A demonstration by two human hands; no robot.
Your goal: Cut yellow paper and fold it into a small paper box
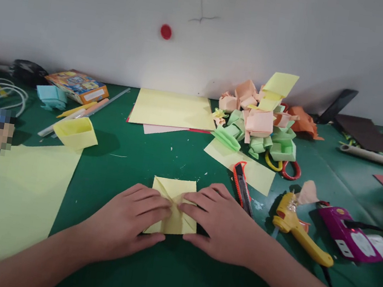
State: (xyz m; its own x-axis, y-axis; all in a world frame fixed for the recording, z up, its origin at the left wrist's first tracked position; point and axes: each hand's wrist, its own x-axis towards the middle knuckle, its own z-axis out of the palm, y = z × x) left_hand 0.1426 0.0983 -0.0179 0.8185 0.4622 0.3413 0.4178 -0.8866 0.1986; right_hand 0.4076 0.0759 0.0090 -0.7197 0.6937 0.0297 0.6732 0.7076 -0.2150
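Observation:
A small square of pale yellow folded paper (173, 220) lies on the green table in front of me, its flaps meeting near the middle. My left hand (136, 212) rests across its left side, fingers stretched out and pressing on the paper. From the other side, my right hand (217, 222) lies on the right part with its fingers extended and spread. Both sets of fingertips come close together at the centre, covering parts of the folds. Just beyond my right hand is a black and red utility knife (242, 189).
A pile of folded paper pieces (259, 122) stands at the back right, with scissors (291, 171) beside it. A yellow glue gun (302, 232) and purple power strip (350, 234) lie right. Left are a large yellow sheet (17, 204) and a folded yellow paper box (77, 133).

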